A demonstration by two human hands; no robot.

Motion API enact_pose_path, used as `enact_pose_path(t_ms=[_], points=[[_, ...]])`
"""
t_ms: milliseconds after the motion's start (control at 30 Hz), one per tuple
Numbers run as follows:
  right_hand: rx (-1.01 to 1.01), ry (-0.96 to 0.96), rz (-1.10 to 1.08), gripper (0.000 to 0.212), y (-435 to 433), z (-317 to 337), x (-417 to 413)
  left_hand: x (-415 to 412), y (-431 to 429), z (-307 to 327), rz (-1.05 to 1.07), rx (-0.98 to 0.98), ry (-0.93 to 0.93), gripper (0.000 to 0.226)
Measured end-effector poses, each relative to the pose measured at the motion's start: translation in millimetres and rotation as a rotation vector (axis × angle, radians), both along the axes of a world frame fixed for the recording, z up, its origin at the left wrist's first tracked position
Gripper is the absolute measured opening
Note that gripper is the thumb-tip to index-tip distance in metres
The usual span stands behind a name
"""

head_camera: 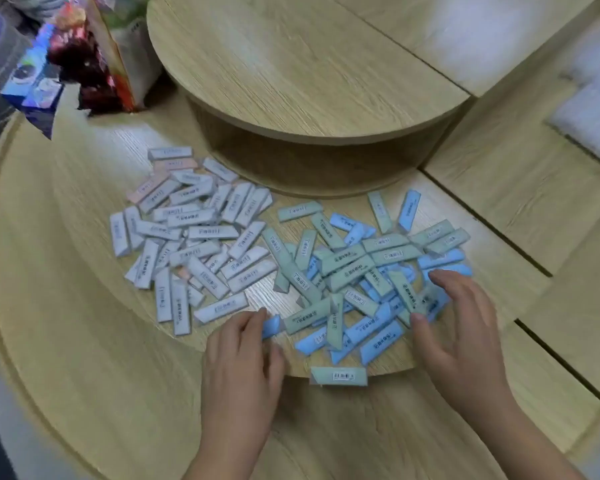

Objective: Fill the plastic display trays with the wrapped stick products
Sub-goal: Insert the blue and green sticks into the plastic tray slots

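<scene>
Left stick heap (187, 237) lies beside right stick heap (361, 271) on the table (84, 341), before the raised tier (291, 64).

The wrapped sticks (201, 233) carry small printed labels, and the near green stick (338, 375) a barcode; none is legible.

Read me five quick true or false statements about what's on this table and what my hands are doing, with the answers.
1. The pale grey sticks lie in a pile to the left of the green and blue sticks. True.
2. The right hand is lifted clear of the sticks. False: its spread fingers rest on the green and blue sticks.
3. One green stick lies alone at the near edge of the wooden tier. True.
4. The left hand holds a pink stick. False: it pinches a blue stick.
5. A half-filled plastic tray stands between the piles. False: no tray is in view.
</scene>
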State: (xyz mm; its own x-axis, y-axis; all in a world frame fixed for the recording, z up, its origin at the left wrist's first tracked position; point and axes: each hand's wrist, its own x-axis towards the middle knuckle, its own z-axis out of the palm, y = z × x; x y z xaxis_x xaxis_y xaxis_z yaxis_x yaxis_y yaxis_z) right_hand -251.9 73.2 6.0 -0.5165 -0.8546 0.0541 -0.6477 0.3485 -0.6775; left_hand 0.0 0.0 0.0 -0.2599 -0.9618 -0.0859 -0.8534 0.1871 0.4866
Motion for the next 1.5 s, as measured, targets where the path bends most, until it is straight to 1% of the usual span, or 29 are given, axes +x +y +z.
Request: enact_pose_path(t_ms=[100, 167, 233, 300, 367, 433, 533, 667, 700, 733, 800, 867, 933, 967, 1000, 1033, 1067, 1133, 1200, 1233, 1300, 1400, 1500], points=[[0.006, 0.213, 0.214, 0.058, 2, -10, 2, 0, -4, -14, -0.047, -0.068, -0.09, 0.048], [-0.034, 0.306, 0.323, 0.053, 6, -19, 11, 2, -4, -24, -0.063, -0.114, -0.122, 0.044], [-0.13, 0.376, 0.426, 0.042, 10, -28, 25, 2, -2, -30, -0.063, -0.16, -0.111, 0.038], [-0.179, 0.427, 0.511, 0.037, 11, -37, 36, 2, -3, -33, -0.046, -0.189, -0.109, 0.031], [-0.173, 0.471, 0.566, 0.036, 9, -45, 43, 1, -6, -32, -0.041, -0.177, -0.091, 0.028], [-0.131, 0.508, 0.603, 0.035, 8, -50, 46, -1, -9, -28, -0.021, -0.117, -0.054, 0.031], [-0.115, 0.518, 0.591, 0.031, 6, -53, 47, 0, -11, -18, 0.095, 0.016, 0.069, 0.035], [-0.148, 0.529, 0.549, 0.027, 3, -47, 46, -3, -8, -9, 0.293, 0.135, 0.404, 0.038], [-0.155, 0.539, 0.536, 0.027, 2, -46, 44, -7, -8, -8, 0.337, 0.193, 0.465, 0.04], [-0.157, 0.539, 0.521, 0.026, 0, -45, 43, -12, -7, -8, 0.365, 0.235, 0.489, 0.041], [-0.172, 0.522, 0.493, 0.026, -5, -45, 40, -21, -6, -11, 0.342, 0.223, 0.424, 0.044], [-0.194, 0.514, 0.474, 0.028, -12, -47, 36, -29, -8, -15, 0.221, 0.082, 0.32, 0.048], [-0.205, 0.52, 0.46, 0.027, -19, -50, 29, -38, -13, -19, 0.072, -0.097, 0.24, 0.045], [-0.201, 0.525, 0.45, 0.029, -22, -51, 25, -42, -15, -23, 0.013, -0.163, 0.2, 0.043], [-0.188, 0.527, 0.44, 0.036, -25, -52, 20, -45, -17, -27, -0.032, -0.198, 0.159, 0.041], [-0.165, 0.526, 0.437, 0.047, -28, -53, 15, -48, -19, -32, -0.07, -0.203, 0.124, 0.042], [-0.133, 0.526, 0.444, 0.061, -32, -52, 10, -50, -21, -35, -0.112, -0.188, 0.097, 0.049], [-0.041, 0.544, 0.469, 0.088, -38, -48, -1, -50, -27, -41, -0.242, -0.158, 0.045, 0.074], [0.064, 0.582, 0.511, 0.106, -45, -43, -11, -49, -34, -44, -0.379, -0.18, -0.073, 0.097], [0.116, 0.596, 0.542, 0.112, -49, -41, -16, -49, -37, -45, -0.424, -0.182, -0.133, 0.106], [0.207, 0.62, 0.609, 0.12, -57, -36, -23, -52, -42, -44, -0.477, -0.152, -0.21, 0.118], [0.274, 0.648, 0.698, 0.125, -72, -33, -29, -58, -48, -42, -0.518, -0.115, -0.293, 0.123], [0.313, 0.68, 0.792, 0.124, -87, -30, -34, -65, -49, -40, -0.507, -0.095, -0.321, 0.124]])
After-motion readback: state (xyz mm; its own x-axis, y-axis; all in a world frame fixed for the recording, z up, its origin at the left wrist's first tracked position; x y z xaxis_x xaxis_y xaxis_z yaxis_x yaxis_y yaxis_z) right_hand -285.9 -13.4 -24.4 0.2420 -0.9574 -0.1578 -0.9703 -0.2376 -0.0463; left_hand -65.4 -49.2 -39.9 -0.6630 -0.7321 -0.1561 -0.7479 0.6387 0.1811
